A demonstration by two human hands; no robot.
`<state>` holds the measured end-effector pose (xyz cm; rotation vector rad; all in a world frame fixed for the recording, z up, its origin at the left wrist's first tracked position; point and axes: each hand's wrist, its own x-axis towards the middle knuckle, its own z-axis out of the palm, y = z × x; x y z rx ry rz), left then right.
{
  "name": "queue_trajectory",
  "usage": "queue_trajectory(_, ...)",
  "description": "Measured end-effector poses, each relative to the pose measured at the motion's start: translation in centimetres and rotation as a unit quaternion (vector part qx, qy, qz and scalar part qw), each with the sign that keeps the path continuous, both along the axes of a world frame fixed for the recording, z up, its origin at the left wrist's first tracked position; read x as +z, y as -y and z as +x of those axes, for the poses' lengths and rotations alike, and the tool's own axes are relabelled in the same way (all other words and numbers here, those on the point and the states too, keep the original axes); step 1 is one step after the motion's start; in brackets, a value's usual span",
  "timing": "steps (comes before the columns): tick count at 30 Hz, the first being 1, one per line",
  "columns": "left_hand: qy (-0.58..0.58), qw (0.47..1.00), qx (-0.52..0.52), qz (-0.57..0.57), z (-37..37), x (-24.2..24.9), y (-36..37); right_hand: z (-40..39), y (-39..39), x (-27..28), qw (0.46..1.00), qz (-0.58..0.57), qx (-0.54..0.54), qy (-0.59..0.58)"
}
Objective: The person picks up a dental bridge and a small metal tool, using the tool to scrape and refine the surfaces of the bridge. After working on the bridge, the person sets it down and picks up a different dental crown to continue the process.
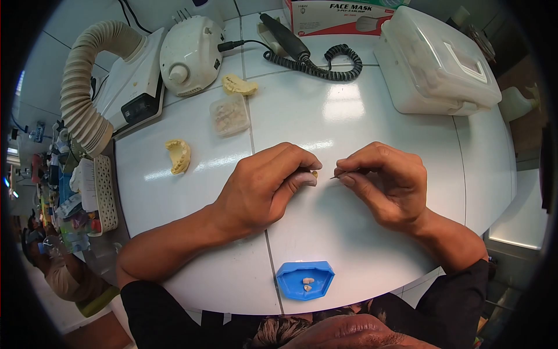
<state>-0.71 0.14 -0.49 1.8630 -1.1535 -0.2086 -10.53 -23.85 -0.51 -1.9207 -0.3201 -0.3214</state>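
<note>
Far left: white basket (107,203) beside the bench. Ribbed hose (81,75) arches up from a white unit with dark panel (127,87) and bends back down, open end over the bench edge. White control box (195,43) with round knob right next to that.

One yellow dental cast (179,157) sits alone on the bench (203,192). Right of it, further back: clear box (229,131), contents pale, can't make them out. Second yellow cast (239,85) just behind it.

Left hand (261,186) mid-bench: thumb and index pinching a small piece (314,173), mostly hidden, only a yellowish bit showing at the tips. Black handpiece (285,36) at the back, coiled cord (343,74) looping right. Blue tray (285,280) at the near edge, small tooth-coloured pieces (307,285) inside.

Right hand (390,183): fingers pinched on a thin pointed tool (333,177), tip aimed left at the small piece, gap between, no contact. Face mask box (343,23) at back. Far right: translucent case (439,64), lid down, handle on top.
</note>
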Motion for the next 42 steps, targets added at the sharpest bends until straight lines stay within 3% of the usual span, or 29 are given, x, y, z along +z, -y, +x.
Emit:
queue_trajectory(6, 0.053, 0.998, -0.025, 0.025, -0.1, -0.1, -0.2, 0.2, -0.1, 0.1, 1.0, -0.023, -0.012, 0.007)
queue_trajectory(21, -0.001, 1.0, -0.022, 0.018, 0.1, 0.1, -0.4, -0.3, -0.9, -0.5, 0.997, -0.002, -0.052, 0.048)
queue_trajectory(36, 0.007, 0.999, -0.038, -0.022, 0.1, -0.5, -0.1, 0.2, -0.8, -0.7, 0.979, -0.13, 0.018, 0.155)
queue_trajectory(42, 0.006, 0.999, -0.047, 0.013, 0.2, 0.0, -0.2, 0.3, -0.5, 0.2, 0.977, -0.163, 0.038, 0.13)
